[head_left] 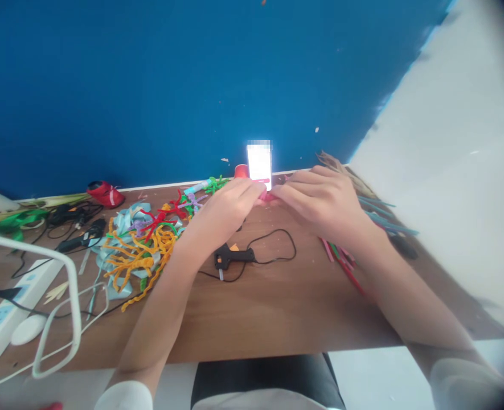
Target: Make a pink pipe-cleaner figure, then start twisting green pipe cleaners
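Observation:
My left hand (230,208) and my right hand (324,196) meet above the far part of the table, fingers closed from both sides on a small pink pipe cleaner (267,197). Most of the pink piece is hidden by my fingers, so its shape is unclear. Just behind it stands a phone (259,164) with a bright, washed-out screen. A black glue gun (233,256) lies below my hands with its cord looped to the right. Pink, red and green pipe cleaners (341,259) lie partly under my right forearm.
Left of my arm sprawls a heap of orange pipe cleaners (138,259) with pale blue ribbon (127,219). A white power strip (16,307) and a white tubular frame (74,296) occupy the left. A red cup (241,171) stands near the blue wall (170,85).

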### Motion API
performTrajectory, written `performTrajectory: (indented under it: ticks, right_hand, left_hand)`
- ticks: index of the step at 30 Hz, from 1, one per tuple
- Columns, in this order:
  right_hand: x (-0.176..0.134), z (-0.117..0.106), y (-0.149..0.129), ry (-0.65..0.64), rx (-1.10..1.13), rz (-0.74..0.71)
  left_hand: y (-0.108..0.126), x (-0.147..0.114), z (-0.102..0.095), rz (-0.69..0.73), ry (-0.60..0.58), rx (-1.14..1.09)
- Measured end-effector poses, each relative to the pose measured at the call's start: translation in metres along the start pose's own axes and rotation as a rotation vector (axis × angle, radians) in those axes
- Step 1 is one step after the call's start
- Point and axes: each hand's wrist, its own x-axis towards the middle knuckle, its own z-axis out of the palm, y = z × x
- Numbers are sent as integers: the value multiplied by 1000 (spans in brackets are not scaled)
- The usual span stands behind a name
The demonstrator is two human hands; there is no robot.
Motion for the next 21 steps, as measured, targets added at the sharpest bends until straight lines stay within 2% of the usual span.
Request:
performTrajectory:
  ticks: [5, 9, 14, 21]
  right_hand:
    - [1, 3, -5, 84, 90, 142]
    - [0, 5, -9, 88, 153, 174]
    - [-2, 7, -10, 103, 224, 175]
    - [-2, 6, -11, 61, 309, 222]
  left_hand:
    - [11, 5, 5, -79, 73, 16]
    - [16, 7, 1, -92, 112, 4]
    - [12, 6, -1, -51, 82, 40]
    - [7, 8, 1, 61, 127, 138]
